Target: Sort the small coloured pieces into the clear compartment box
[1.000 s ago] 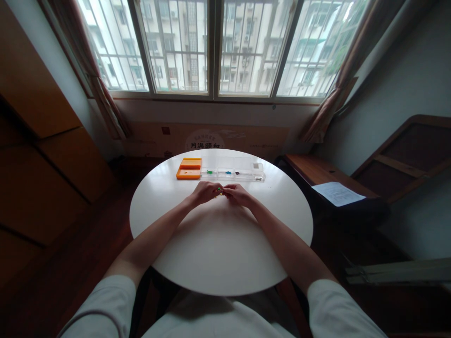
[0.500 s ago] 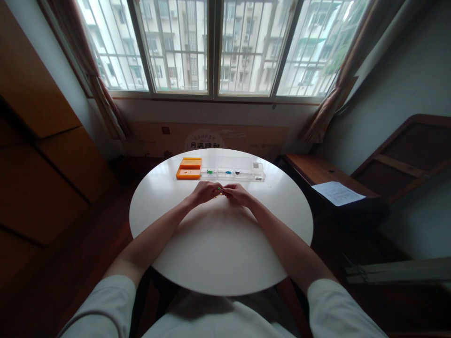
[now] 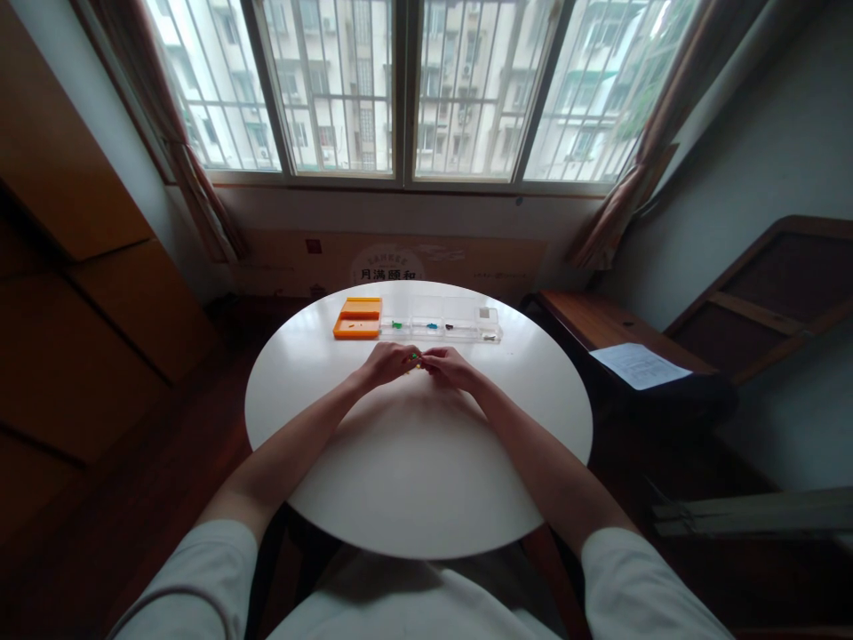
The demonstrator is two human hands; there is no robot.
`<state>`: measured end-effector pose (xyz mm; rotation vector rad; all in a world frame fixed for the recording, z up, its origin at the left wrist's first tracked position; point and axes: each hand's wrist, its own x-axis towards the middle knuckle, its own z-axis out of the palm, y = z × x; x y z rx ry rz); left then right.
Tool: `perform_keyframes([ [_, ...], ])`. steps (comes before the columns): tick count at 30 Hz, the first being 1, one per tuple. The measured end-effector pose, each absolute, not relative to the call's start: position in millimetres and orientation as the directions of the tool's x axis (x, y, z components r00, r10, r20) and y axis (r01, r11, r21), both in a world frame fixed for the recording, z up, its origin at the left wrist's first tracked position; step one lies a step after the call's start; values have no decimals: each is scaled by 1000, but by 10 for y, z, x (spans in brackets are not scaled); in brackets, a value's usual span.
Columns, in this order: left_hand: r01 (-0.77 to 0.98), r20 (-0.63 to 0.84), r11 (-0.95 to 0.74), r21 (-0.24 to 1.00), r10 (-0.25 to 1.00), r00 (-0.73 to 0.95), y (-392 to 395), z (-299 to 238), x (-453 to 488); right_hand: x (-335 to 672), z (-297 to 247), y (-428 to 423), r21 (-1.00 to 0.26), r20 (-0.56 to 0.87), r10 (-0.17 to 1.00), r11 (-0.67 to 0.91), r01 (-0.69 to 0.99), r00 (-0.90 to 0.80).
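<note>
On the round white bench (image 3: pixel 419 480), an open orange case (image 3: pixel 356 335) is set; nearer, by the left hand (image 3: pixel 392 359) a tiny green piece (image 3: pixel 414 356) is pinched, beside the bunched right hand (image 3: pixel 448 364), whose grip cannot be told; clear compartment boxes (image 3: pixel 465 311) are placed beyond.

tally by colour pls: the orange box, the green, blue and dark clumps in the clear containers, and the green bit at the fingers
green: 2 (green clump in the clear containers, green bit at the fingers)
blue: 1 (blue clump)
dark: 1 (dark clump)
orange: 1 (orange box)
total: 5, each clump counted once
</note>
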<state>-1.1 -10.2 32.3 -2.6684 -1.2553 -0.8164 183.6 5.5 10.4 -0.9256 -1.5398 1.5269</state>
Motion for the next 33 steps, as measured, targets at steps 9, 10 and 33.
perform_keyframes([
  [9, 729, 491, -665, 161, 695, 525, -98, 319, -10, 1835, 114, 45, -1000, 29, 892, 25, -15, -452],
  [10, 727, 490, -666, 164, 695, 526, -102, 324, -10, 1832, 120, 40, -1000, 28, 892, 24, -15, -451],
  [33, 716, 482, -677, 171, 691, 539, -107, 342, 0, 1840, 132, 33, -1000, 25, 890, 31, 5, -455],
])
